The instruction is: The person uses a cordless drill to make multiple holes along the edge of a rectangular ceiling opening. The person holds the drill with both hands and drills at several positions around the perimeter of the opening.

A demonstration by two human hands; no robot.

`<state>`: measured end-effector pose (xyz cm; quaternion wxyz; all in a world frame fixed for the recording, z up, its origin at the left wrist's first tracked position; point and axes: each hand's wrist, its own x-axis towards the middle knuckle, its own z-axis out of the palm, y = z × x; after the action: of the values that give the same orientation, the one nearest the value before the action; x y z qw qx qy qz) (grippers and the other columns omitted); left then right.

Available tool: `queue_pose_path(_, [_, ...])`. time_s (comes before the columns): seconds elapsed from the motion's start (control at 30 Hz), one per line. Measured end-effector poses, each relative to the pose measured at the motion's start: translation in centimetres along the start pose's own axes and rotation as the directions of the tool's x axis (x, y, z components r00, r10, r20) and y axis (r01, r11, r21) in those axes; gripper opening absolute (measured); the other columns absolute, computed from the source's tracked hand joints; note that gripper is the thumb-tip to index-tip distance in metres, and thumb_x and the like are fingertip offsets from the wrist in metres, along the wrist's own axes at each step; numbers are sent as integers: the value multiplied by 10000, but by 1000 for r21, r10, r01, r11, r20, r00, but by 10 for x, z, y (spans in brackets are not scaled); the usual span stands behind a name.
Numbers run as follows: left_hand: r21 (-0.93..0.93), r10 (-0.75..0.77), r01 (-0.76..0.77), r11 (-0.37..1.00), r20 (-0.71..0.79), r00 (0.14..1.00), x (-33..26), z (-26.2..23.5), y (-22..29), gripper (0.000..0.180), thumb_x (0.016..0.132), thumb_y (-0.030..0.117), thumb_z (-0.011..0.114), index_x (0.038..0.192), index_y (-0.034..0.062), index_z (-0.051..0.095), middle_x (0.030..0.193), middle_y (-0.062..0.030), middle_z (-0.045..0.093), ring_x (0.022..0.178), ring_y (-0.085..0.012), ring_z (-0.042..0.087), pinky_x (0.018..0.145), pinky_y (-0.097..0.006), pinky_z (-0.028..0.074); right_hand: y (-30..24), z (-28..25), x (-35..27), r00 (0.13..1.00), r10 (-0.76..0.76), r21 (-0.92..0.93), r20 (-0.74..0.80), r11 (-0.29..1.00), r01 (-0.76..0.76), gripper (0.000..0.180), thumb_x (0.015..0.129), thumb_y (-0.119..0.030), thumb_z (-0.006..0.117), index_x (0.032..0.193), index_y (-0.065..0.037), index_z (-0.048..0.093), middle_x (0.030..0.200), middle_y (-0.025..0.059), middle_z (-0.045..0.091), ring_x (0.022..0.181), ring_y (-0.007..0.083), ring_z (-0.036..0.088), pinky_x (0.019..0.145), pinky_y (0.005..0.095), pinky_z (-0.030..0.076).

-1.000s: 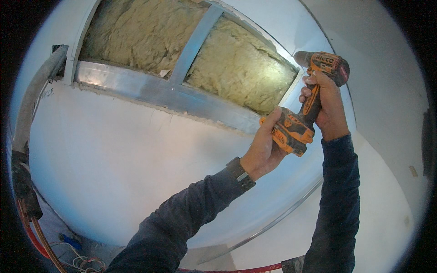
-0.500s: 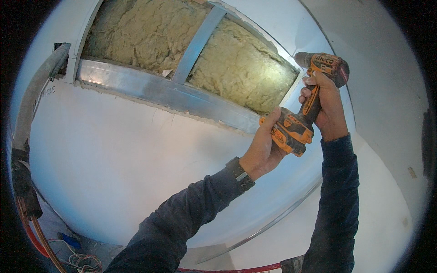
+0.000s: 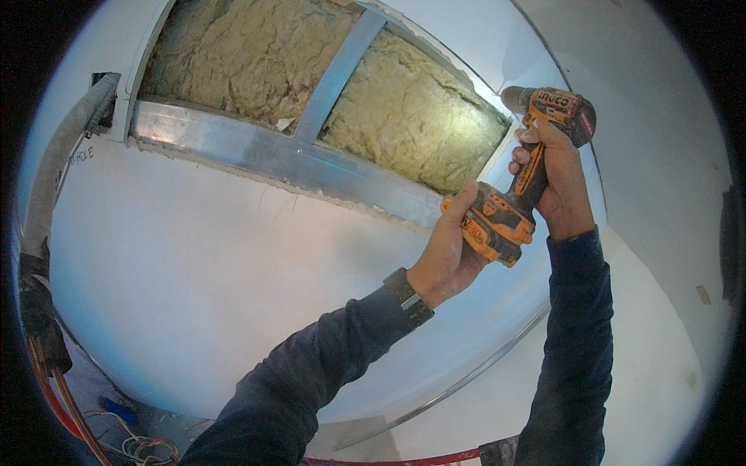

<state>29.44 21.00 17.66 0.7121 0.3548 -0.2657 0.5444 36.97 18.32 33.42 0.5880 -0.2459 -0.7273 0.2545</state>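
Observation:
An orange and black cordless drill [image 3: 536, 167] is raised against the right edge of an opening in a white plasterboard wall [image 3: 210, 287]. My right hand [image 3: 556, 182] grips its handle. My left hand [image 3: 447, 252] cups the battery base from below and the left. The drill's nose [image 3: 514, 99] points left at the corner of the opening, by the yellow insulation [image 3: 412, 120]. Both forearms wear dark sleeves, and a dark band sits on my left wrist.
Grey metal framing, a horizontal rail [image 3: 287, 163] and an upright stud [image 3: 338, 70], crosses the opening. A grey pipe [image 3: 58, 167] runs down the left wall. Coloured cables [image 3: 132, 446] lie on the floor at lower left. A second white wall [image 3: 660, 155] meets on the right.
The drill and both hands have stayed almost where they were, shifting only slightly.

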Motion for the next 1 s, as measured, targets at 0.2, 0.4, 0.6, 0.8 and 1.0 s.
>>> queue_pose_path(0.2, [-4, 9, -9, 1000, -9, 1000, -2, 1, 1, 496, 1044, 529, 470, 1263, 86, 506, 1165, -138, 629, 1031, -270, 673, 771, -457, 596, -2, -2, 1, 998, 16, -1, 56, 1000, -16, 477, 863, -58, 648, 1283, 47, 448, 863, 20, 566, 630, 74, 575, 569, 240, 554])
queue_pose_path(0.4, [-10, 10, -10, 1000, -20, 1000, -4, 3, 2, 483, 1047, 515, 472, 1249, 79, 520, 1168, -136, 633, 1027, -268, 673, 777, -464, 593, -2, 2, 1, 1000, 1, 7, 24, 1000, -1, 221, 817, -71, 667, 1010, -47, 561, 804, 16, 563, 610, 111, 562, 562, 274, 500])
queue_pose_path(0.6, [-38, 9, -10, 999, -26, 1000, -5, 8, 5, 458, 1050, 501, 468, 1258, 98, 530, 1155, -137, 651, 1018, -266, 680, 788, -464, 594, -9, 8, -2, 999, 20, -69, 50, 998, -17, 430, 901, -102, 635, 1274, 35, 470, 899, 31, 552, 663, 82, 573, 589, 252, 546])
queue_pose_path(0.8, [-56, -11, 10, 998, -12, 1000, -7, 9, 10, 464, 1055, 506, 450, 1259, 98, 531, 1152, -142, 655, 1019, -280, 685, 796, -464, 596, -14, 14, -2, 998, 32, -59, 53, 998, -29, 407, 936, -128, 616, 1278, 38, 470, 907, 32, 554, 666, 84, 576, 592, 258, 550])
queue_pose_path(1.0, [-54, 7, -8, 999, -7, 1000, -8, 9, 9, 477, 1059, 514, 437, 1273, 95, 518, 1172, -148, 648, 1034, -288, 683, 798, -467, 597, -13, 15, -2, 998, 15, -79, 55, 997, -11, 381, 950, -137, 612, 1260, 35, 472, 901, 25, 556, 667, 83, 577, 596, 258, 550])
